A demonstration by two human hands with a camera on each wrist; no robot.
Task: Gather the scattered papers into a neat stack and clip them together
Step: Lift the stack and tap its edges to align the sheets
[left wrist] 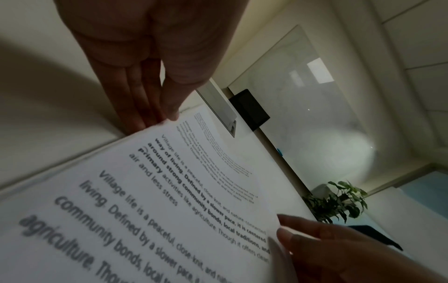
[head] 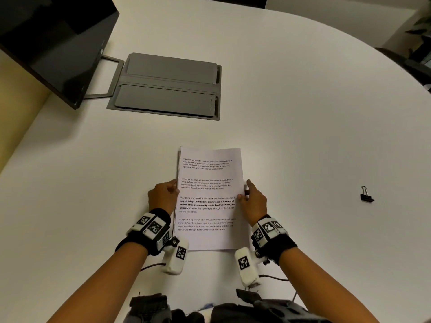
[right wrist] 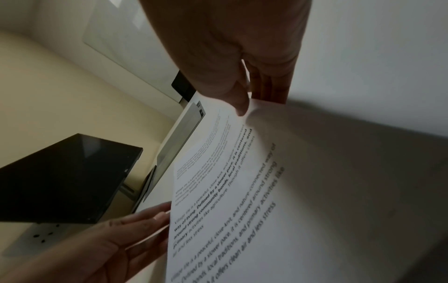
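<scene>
The stack of papers lies on the white tabletop, in the lower middle of the head view, with printed words facing up. The left hand is at the left edge of the stack, and the right hand is at the right edge. In the left wrist view, the left hand's fingers are straight and close together, and their tips touch the paper edge. In the right wrist view, the right hand's thumb lies on top of the page and its fingers sit just behind the edge, so it pinches the stack. A black clip sits alone on the tabletop, well apart, at the right of the head view. A gray panel and a dark screen are in the upper left.
</scene>
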